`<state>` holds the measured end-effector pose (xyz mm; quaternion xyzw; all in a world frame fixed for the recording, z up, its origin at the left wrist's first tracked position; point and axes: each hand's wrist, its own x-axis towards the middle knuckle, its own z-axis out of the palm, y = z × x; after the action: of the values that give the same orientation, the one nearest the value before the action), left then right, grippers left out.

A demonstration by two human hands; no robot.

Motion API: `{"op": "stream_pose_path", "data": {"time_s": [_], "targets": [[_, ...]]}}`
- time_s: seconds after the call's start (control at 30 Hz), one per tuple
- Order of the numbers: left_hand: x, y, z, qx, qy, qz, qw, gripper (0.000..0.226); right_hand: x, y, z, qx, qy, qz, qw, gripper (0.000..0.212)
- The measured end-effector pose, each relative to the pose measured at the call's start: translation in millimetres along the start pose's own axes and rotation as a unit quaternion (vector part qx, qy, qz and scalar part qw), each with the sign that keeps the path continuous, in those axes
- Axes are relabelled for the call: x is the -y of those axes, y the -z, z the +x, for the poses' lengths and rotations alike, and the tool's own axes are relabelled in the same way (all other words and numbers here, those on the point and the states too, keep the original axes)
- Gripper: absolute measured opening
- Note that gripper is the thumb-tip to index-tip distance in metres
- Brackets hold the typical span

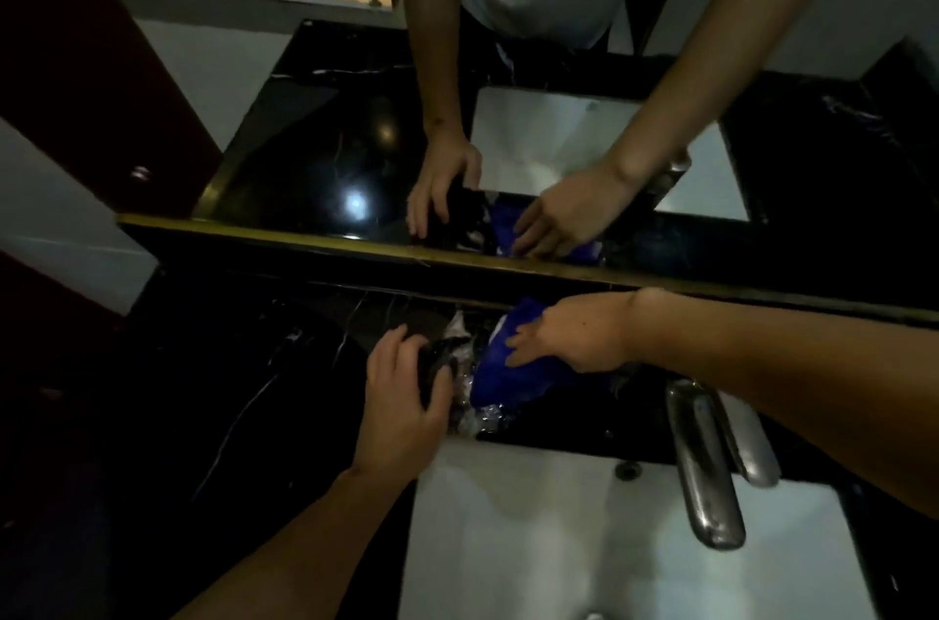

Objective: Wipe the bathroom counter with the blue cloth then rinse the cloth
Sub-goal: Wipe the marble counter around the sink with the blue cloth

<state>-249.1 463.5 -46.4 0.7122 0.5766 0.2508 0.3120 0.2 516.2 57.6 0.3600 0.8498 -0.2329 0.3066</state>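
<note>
Blue cloth – bunched, lying on black marble counter behind sink, w/ palm pressing it.

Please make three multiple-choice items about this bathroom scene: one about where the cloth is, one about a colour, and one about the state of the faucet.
1. Where is the blue cloth?
A. In the sink basin
B. On the counter behind the sink, by the mirror
C. Hanging on the faucet

2. What colour is the counter?
A. Black with white veins
B. Plain white
C. Light wood

3. What is the state of the faucet?
A. Water is streaming out
B. No water is seen coming out
C. It is covered by the cloth

Answers:
1. B, the right hand presses the cloth flat on the counter, just below the mirror edge.
2. A, the dark stone shows pale veins; only the sink is white.
3. B, no stream shows below the spout, and the basin looks dry.
</note>
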Motion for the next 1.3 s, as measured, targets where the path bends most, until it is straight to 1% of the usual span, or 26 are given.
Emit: {"op": "stream_pose_path", "data": {"time_s": [0.07, 0.13, 0.17, 0.2, 0.23, 0.27, 0.33, 0.37, 0.4, 0.43, 0.47, 0.5, 0.53, 0.57, 0.6, 0.67, 0.7, 0.73, 0.8, 0.87, 0.97, 1.07, 1.2, 1.23, 1.27, 1.3], "targets": [[25.3, 16.4, -22.6, 0.019, -0.023, 0.114, 0.993, 0.059, 28.5, 5.6, -7.1, -0.004, -0.053, 0.026, 0.998, 0.055], [55.7, 39.0, -48.5, 0.047, -0.051, 0.214, 0.974, 0.057, 57.4, 6.0, -14.1, -0.059, -0.139, 0.095, 0.984, 0.054], [69.0, 49.0, -59.9, 0.059, -0.062, 0.245, 0.966, 0.057, 69.1, 2.3, -16.7, -0.114, -0.192, 0.158, 0.962, 0.056], [78.9, 56.6, -68.6, 0.072, -0.074, 0.270, 0.957, 0.058, 81.0, -5.0, -19.5, -0.180, -0.242, 0.241, 0.922, 0.058], [85.4, 61.0, -74.4, 0.085, -0.081, 0.288, 0.950, 0.058, 91.0, -17.1, -20.5, -0.254, -0.283, 0.331, 0.863, 0.059], [88.4, 65.2, -77.2, 0.093, -0.083, 0.297, 0.947, 0.059, 105.2, -30.4, -20.3, -0.319, -0.321, 0.420, 0.786, 0.060], [89.5, 68.3, -78.7, 0.099, -0.083, 0.301, 0.945, 0.059, 138.8, -56.3, -16.3, -0.419, -0.375, 0.558, 0.611, 0.059], [88.3, 68.4, -78.2, 0.103, -0.082, 0.301, 0.944, 0.059, 153.8, -67.2, -13.8, -0.461, -0.398, 0.600, 0.519, 0.058], [86.6, 69.0, -78.8, 0.106, -0.078, 0.302, 0.944, 0.060, 165.9, -76.2, -10.6, -0.494, -0.422, 0.620, 0.439, 0.056], [86.2, 69.6, -78.8, 0.105, -0.076, 0.299, 0.945, 0.060, 174.4, -83.4, -6.0, -0.523, -0.449, 0.620, 0.375, 0.053], [86.3, 70.1, -78.7, 0.105, -0.075, 0.296, 0.946, 0.060, 178.5, -87.8, -1.5, -0.541, -0.480, 0.609, 0.325, 0.050], [86.4, 70.0, -78.5, 0.104, -0.076, 0.294, 0.947, 0.060, 178.3, -88.0, 2.7, -0.552, -0.507, 0.595, 0.292, 0.047], [86.4, 69.7, -77.9, 0.102, -0.077, 0.294, 0.947, 0.060, 174.8, -85.3, 8.1, -0.559, -0.525, 0.576, 0.281, 0.043], [86.9, 69.0, -77.9, 0.096, -0.078, 0.297, 0.947, 0.060, 169.9, -80.8, 13.7, -0.562, -0.535, 0.555, 0.299, 0.040], [87.5, 67.5, -77.2, 0.089, -0.079, 0.300, 0.947, 0.060, 162.9, -76.9, 21.6, -0.554, -0.543, 0.529, 0.344, 0.041], [87.8, 64.6, -77.1, 0.075, -0.081, 0.299, 0.948, 0.060, 149.6, -69.6, 42.5, -0.506, -0.550, 0.470, 0.469, 0.057], [88.4, 62.9, -77.4, 0.067, -0.085, 0.296, 0.949, 0.060, 142.2, -69.2, 54.5, -0.478, -0.553, 0.438, 0.523, 0.066], [88.5, 62.1, -77.6, 0.058, -0.089, 0.292, 0.950, 0.060, 135.0, -70.4, 65.7, -0.457, -0.552, 0.414, 0.561, 0.071], [90.1, 60.4, -75.8, 0.042, -0.094, 0.290, 0.951, 0.059, 122.4, -76.6, 88.5, -0.430, -0.559, 0.372, 0.603, 0.075], [91.5, 59.1, -74.9, 0.042, -0.100, 0.296, 0.949, 0.059, 114.6, -77.1, 104.8, -0.424, -0.578, 0.338, 0.610, 0.075], [92.8, 58.2, -75.3, 0.040, -0.102, 0.302, 0.947, 0.059, 110.0, -67.3, 120.7, -0.448, -0.608, 0.305, 0.580, 0.065], [93.2, 57.1, -74.9, 0.031, -0.106, 0.303, 0.947, 0.060, 107.3, -56.1, 131.4, -0.460, -0.628, 0.315, 0.543, 0.057], [90.3, 57.6, -74.1, 0.026, -0.101, 0.316, 0.943, 0.060, 105.1, -39.4, 150.5, -0.469, -0.627, 0.349, 0.515, 0.060], [88.7, 58.6, -74.3, 0.032, -0.099, 0.320, 0.942, 0.060, 108.6, -35.9, 154.8, -0.471, -0.619, 0.347, 0.525, 0.060], [86.8, 59.5, -74.3, 0.038, -0.096, 0.322, 0.941, 0.060, 115.9, -34.5, 159.1, -0.480, -0.594, 0.330, 0.555, 0.060], [85.6, 60.3, -73.8, 0.044, -0.094, 0.325, 0.940, 0.060, 126.4, -34.7, 162.2, -0.493, -0.547, 0.305, 0.604, 0.060]]}}
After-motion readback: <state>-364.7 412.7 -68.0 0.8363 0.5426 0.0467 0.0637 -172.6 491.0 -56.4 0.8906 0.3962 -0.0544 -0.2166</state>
